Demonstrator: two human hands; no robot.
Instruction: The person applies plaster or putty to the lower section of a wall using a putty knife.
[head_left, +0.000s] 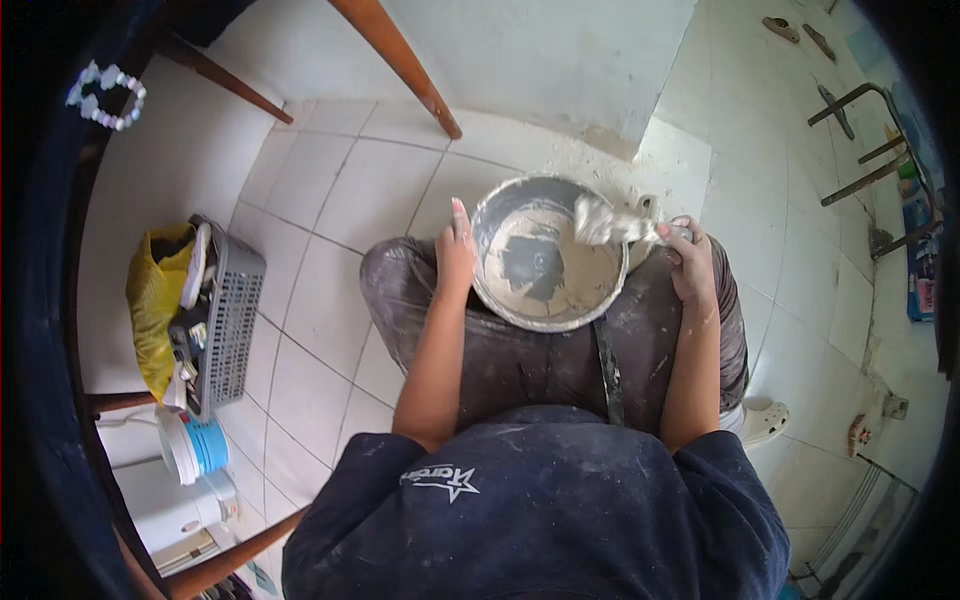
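Head view | left hand [455, 252] braces metal bowl [548, 252] rim on lap | right hand [688, 262] clamped on plaster-coated trowel [612, 226] at far rim

Left of frame: grey plastic basket [232, 318] on white floor tiles [330, 200], yellow bag [155, 300] just beside it. Lower left: white tub with blue lid [195, 447]. Top: slanted wooden legs [400, 60]. Lower right: white clog [765, 420]. Upper right: metal frame [865, 140].

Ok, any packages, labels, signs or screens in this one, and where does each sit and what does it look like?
Yellow bag: far left, slumped against the grey basket.
Blue and white tub: lower left floor, round.
Blue printed package: far right edge, flat, rectangular.
White star logo: on the dark blue shirt.
No screens.
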